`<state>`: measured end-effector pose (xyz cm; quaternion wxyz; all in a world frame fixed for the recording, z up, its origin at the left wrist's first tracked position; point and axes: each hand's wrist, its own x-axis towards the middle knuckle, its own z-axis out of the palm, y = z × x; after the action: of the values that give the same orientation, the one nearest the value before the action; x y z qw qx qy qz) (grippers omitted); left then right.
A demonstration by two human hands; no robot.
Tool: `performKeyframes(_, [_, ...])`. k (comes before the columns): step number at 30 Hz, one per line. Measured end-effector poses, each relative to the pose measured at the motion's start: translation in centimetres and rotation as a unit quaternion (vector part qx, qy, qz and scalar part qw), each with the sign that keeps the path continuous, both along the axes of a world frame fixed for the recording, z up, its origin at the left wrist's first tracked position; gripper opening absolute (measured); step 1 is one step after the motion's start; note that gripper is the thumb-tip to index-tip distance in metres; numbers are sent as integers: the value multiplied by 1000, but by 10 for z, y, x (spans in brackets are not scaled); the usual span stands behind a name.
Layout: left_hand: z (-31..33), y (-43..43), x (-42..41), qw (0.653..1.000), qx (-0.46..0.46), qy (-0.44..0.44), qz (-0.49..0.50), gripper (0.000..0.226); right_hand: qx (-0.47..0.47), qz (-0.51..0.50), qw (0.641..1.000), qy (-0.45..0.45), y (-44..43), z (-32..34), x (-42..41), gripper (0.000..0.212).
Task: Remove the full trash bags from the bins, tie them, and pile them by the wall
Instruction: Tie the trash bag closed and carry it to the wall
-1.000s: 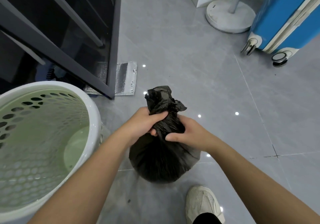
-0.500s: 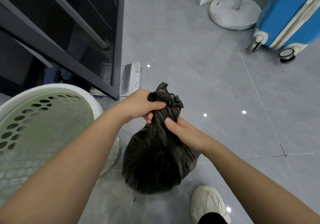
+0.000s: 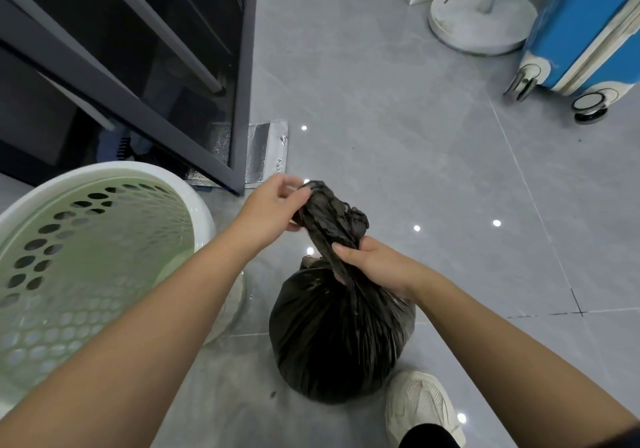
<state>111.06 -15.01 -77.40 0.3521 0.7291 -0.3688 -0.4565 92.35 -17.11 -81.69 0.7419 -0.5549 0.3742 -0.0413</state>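
Grey floor, trash bag, illegibly printed pouch

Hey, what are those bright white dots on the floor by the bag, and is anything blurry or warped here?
Head view: the dots look like overhead lights mirrored in the glossy floor tiles; the bin blurs at its near wall; the wide lens bows the dark cabinet frame and blue suitcase; the trash bag is sharp, its folds glinting.

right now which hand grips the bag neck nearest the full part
The right hand: it grips the twisted neck just above the bulge of the black trash bag, while the left hand pinches the loose top end.
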Motion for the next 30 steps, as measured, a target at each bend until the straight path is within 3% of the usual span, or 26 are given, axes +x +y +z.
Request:
performKeyframes(2, [5,11,6,989,-75,-118,-42,36,-41,37,998,12,1,0,4,49])
performKeyframes(4, [12,22,9,957,-140,-196,-163,46,-48,52,997,21,1,-3,7,45])
performKeyframes(7, [5,27,8,889,-127,-273,-344,53,-44,58,997,23,1,-4,12,32])
performKeyframes(9, [-6,23,4,855,-102,-306,-406,52,-43,57,997,26,1,-3,14,26])
performKeyframes(13, [-22,19,-2,865,-65,-308,-390,28,-53,71,995,36,-2,-3,11,25])
performKeyframes(16, [-20,17,-6,853,-14,-383,-354,31,-61,100,992,38,-3,-2,5,29])
performKeyframes(19, [-15,8,-6,831,45,-436,-342,33,-142,158,975,58,-3,-3,2,22])
performKeyframes(22, [-10,9,1,836,-12,-425,-348,28,-137,154,978,36,-7,-4,-1,29])
performKeyframes(24, [-2,17,3,834,-63,-386,-389,53,-133,155,978,36,-11,-3,-2,33])
performKeyframes(25, [3,23,2,816,-68,-381,-430,66,-132,162,977,35,-12,-4,-2,34])
performKeyframes(28, [4,34,-12,719,-53,-448,-528,94,-133,193,971,43,-14,-1,2,36])
performKeyframes(30, [-8,30,-18,671,-73,-500,-543,91,-136,215,966,44,-14,3,4,34])
